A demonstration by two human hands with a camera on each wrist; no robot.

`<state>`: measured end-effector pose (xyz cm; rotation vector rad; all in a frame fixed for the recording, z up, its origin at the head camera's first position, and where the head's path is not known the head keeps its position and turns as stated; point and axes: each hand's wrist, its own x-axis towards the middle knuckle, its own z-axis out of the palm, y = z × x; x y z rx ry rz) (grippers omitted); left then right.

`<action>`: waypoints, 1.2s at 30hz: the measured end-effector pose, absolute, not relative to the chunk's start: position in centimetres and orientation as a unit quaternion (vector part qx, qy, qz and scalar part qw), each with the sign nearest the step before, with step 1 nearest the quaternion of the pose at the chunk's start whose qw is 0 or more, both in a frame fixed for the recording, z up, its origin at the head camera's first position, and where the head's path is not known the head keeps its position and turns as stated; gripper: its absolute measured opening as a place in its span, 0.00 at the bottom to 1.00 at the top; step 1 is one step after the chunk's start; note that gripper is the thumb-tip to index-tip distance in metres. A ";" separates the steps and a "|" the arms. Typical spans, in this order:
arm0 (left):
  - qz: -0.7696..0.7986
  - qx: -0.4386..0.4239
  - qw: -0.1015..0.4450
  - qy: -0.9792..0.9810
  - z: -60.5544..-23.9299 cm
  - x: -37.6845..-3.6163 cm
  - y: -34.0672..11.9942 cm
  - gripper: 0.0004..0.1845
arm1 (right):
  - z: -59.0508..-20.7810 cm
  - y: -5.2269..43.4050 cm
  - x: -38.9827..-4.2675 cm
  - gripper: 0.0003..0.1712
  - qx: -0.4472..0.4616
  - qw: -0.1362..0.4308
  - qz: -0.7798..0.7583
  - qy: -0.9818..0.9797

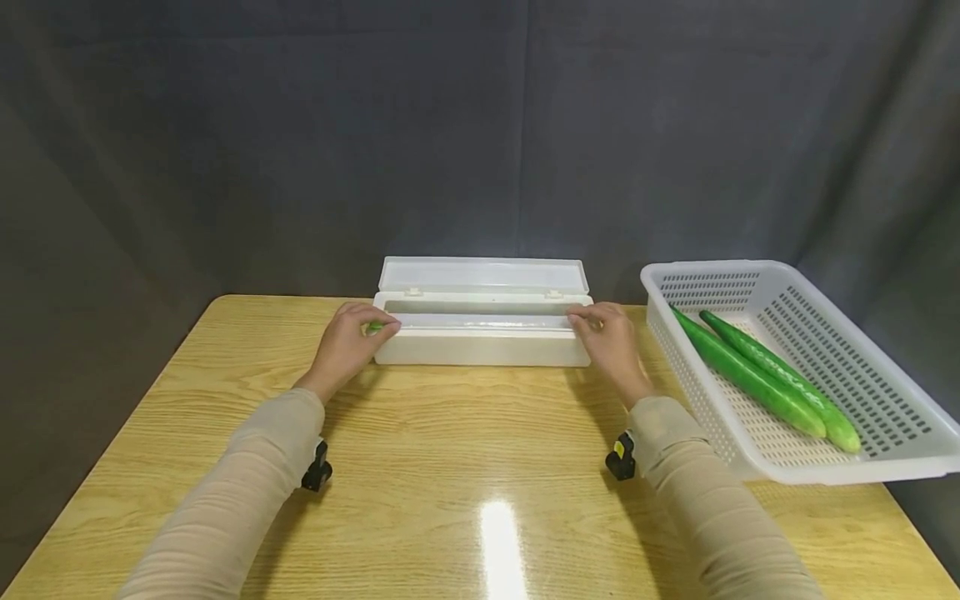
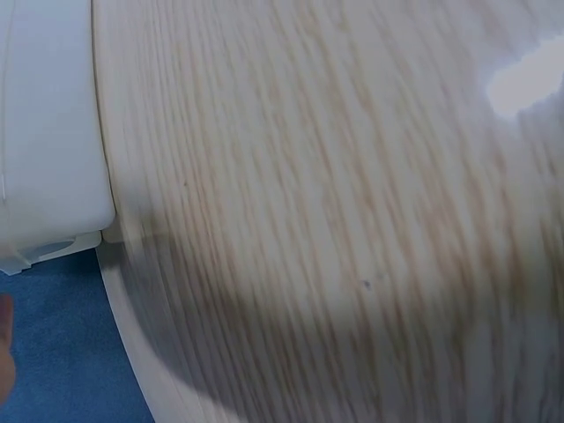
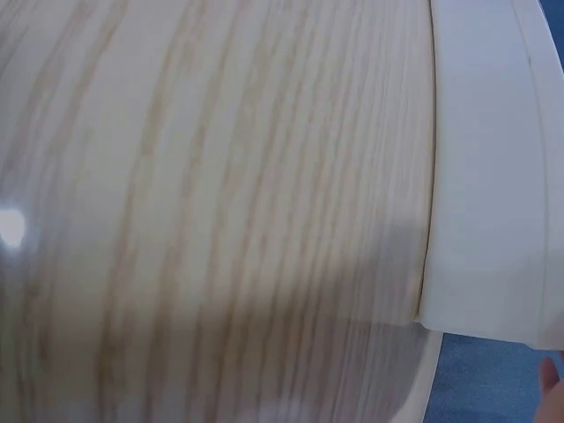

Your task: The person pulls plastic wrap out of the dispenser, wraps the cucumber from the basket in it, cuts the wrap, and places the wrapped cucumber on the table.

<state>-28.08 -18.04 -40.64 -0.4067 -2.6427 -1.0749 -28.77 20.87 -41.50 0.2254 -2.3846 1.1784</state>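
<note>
A long white plastic box (image 1: 480,348) lies across the far middle of the wooden table (image 1: 465,475), its hinged lid (image 1: 482,273) standing open behind it. My left hand (image 1: 348,340) grips the box's left end, and a small green piece (image 1: 373,327) shows at its fingertips. My right hand (image 1: 611,337) holds the box's right end with curled fingers. In the left wrist view the box (image 2: 44,132) fills the left edge. It runs down the right side (image 3: 485,176) in the right wrist view. What lies inside the box is hard to make out.
A white perforated basket (image 1: 720,268) sits at the right of the table and overhangs its right edge. Two long green cucumbers (image 1: 742,371) (image 1: 780,375) lie in it. A dark curtain hangs behind the table.
</note>
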 end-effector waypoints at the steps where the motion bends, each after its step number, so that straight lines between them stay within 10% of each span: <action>1: -0.367 -0.138 0.129 -0.911 -40.7 -28.1 -18.0 0.11 | -41.5 20.8 -28.8 0.08 0.077 0.233 0.432 -0.868; 36: -0.343 -0.104 0.149 -0.922 -39.7 -28.1 -17.3 0.15 | -41.0 19.8 -29.3 0.11 0.002 0.209 0.507 -0.836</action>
